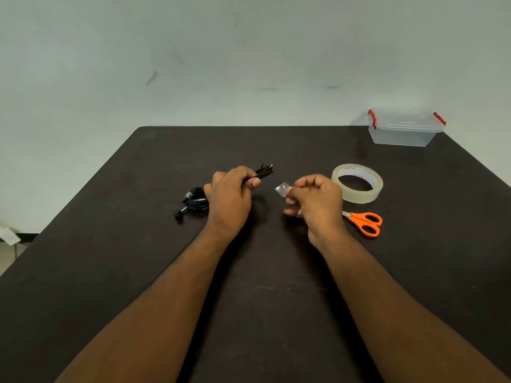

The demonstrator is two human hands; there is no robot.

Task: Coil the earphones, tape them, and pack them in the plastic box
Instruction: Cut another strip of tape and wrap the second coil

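Note:
My left hand (231,197) grips a coiled bundle of black earphones (262,172), whose end sticks out past my thumb toward the right. A second black earphone coil (193,201) lies on the dark table (138,258) just left of that hand, with a strip of tape around it. My right hand (316,200) pinches a small cut piece of clear tape (282,188) between its fingertips, a short gap from the held bundle. The clear plastic box (405,129) with red clips stands closed at the far right corner.
A roll of clear tape (358,183) lies flat just right of my right hand. Orange-handled scissors (366,222) lie in front of the roll. A pale wall rises behind the table's far edge.

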